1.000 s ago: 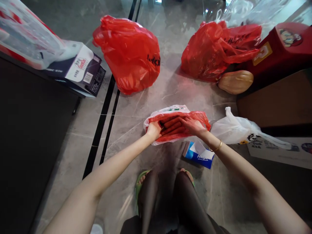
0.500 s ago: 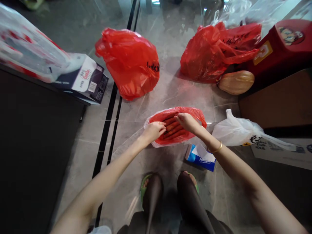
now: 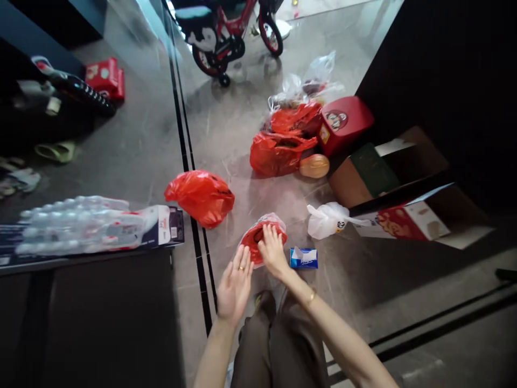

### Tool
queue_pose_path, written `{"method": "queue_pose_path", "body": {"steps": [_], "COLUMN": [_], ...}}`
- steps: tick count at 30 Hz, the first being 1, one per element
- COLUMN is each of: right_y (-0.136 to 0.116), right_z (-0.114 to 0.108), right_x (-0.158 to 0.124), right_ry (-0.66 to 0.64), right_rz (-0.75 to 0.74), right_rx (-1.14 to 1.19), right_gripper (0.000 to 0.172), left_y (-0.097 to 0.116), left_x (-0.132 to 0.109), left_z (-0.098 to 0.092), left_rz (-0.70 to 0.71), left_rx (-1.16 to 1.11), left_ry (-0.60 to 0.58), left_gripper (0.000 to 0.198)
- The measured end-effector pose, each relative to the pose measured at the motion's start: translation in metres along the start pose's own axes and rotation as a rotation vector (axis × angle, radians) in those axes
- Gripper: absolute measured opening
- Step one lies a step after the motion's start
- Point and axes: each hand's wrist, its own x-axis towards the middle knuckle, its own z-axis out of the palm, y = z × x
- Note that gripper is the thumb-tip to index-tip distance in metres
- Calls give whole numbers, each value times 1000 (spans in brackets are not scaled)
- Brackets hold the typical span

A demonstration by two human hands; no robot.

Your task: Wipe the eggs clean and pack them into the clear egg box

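My left hand [image 3: 235, 285] is raised at the near left side of an open red bag [image 3: 252, 249] with a whitish outer layer, palm showing, fingers stretched out and holding nothing. Fingers spread, my right hand [image 3: 274, 250] hovers over the right part of that bag and holds nothing. It hides much of the bag's inside; only a dark gap shows at the opening. A blue tissue pack [image 3: 305, 258] lies just right of my right hand. Further right is a tied white plastic bag [image 3: 325, 222].
Red bags [image 3: 202, 196] [image 3: 274, 155] stand farther off, beside a tan gourd [image 3: 314, 166] and a red bin [image 3: 343, 126]. Cardboard boxes [image 3: 351, 183] are on the right. Wrapped bottles [image 3: 81, 229] lie left. A bicycle [image 3: 234, 40] stands at the back.
The view has pulled back and shows more of the room. Both hands have come away from the orange-red sticks in the bag; their fingers have opened and stretched out.
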Motion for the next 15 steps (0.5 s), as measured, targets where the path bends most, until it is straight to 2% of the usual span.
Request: {"method": "queue_pose_path", "body": {"steps": [2,3,5,7,8,10,12,15], "right_y": [-27,-42,-71,-98,-112,-143,-177,-223], "right_z": [-26,-41,-78,-121,-145,-191,-232,-281], "right_x": [-20,-29,-44,-55,-61,-74,-90,-118], "right_ry": [-50,-78,-90,-27,12,83,119,38], "right_rz": [-168,-211,-115,40,69,21,-60,-173], "right_rx": [37,26,-15,4,49,173,302,498], "right_gripper": [60,58,56,55,53,46,40,31], "left_y": [31,48,86,123,141,170,192,213], "left_x": [-34,-51,-84,-115,-129,-154,-176,-213], "left_z": [33,49,78,103,115,137,159,193], "left_rz": [-126,-172,-206,-161,-124,-44,53,225], "left_rx": [-171,-204,-252,-285,-292,-298,-322,-373], "left_ry": [84,77,18,-16,-7,70,201,390], "left_gripper": [49,48,47,43,40,29,20,21]}}
